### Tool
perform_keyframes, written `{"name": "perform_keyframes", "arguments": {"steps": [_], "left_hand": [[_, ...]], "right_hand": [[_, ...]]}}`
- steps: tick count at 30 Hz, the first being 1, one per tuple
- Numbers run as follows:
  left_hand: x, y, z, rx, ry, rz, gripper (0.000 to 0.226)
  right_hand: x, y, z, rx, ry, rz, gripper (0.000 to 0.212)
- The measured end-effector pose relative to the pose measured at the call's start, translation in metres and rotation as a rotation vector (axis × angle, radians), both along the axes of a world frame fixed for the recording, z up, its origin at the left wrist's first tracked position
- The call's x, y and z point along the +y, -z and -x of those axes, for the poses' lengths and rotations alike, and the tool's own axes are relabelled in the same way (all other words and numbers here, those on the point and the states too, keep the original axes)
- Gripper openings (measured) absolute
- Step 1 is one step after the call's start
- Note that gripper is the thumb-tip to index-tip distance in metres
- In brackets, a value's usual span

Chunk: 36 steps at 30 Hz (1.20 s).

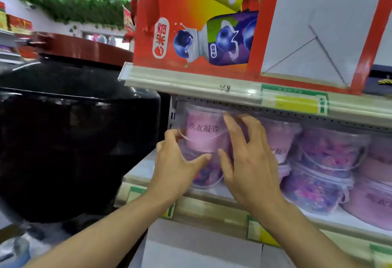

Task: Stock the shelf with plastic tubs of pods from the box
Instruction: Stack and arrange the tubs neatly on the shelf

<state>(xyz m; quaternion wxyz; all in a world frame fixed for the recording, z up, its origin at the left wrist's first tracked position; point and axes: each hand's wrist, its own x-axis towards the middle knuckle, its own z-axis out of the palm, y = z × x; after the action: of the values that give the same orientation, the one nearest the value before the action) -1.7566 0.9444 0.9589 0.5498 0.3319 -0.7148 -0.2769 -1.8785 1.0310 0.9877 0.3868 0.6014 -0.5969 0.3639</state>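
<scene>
A clear plastic tub with a pink label (203, 132) sits on top of another tub of purple pods (206, 174) at the left end of the shelf (212, 206). My left hand (176, 166) grips the upper tub's left side, thumb in front. My right hand (248, 159) holds its right side with fingers spread and curved over it. More stacked tubs (322, 161) fill the shelf to the right, some with labels facing out. The box is not clearly in view.
A large black jar (74, 136) with a red lid stands close on the left. The upper shelf edge (191, 81) hangs just above the tubs, carrying a red drink carton (201, 19). A grey carton top (201, 246) lies below the shelf.
</scene>
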Motion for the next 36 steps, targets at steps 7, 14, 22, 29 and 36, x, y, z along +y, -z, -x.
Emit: {"name": "perform_keyframes", "arguments": {"steps": [7,14,22,29,36], "left_hand": [[-0.012,-0.003,-0.005,-0.053,0.089,-0.041,0.077],[-0.014,0.005,-0.015,-0.200,0.176,-0.120,0.096],[-0.014,0.008,-0.021,-0.218,0.194,-0.182,0.092],[-0.015,-0.003,-0.022,-0.192,0.252,-0.265,0.088],[-0.045,-0.015,-0.021,-0.167,0.492,-0.403,0.088]], "right_hand": [[-0.004,-0.006,-0.006,-0.141,0.079,-0.265,0.073],[0.009,0.009,-0.002,-0.156,-0.051,-0.188,0.061],[0.013,0.026,0.014,-0.076,-0.081,-0.273,0.046],[-0.004,0.024,0.013,0.078,0.036,-0.203,0.043],[-0.013,0.026,-0.001,0.109,0.080,-0.162,0.038]]}}
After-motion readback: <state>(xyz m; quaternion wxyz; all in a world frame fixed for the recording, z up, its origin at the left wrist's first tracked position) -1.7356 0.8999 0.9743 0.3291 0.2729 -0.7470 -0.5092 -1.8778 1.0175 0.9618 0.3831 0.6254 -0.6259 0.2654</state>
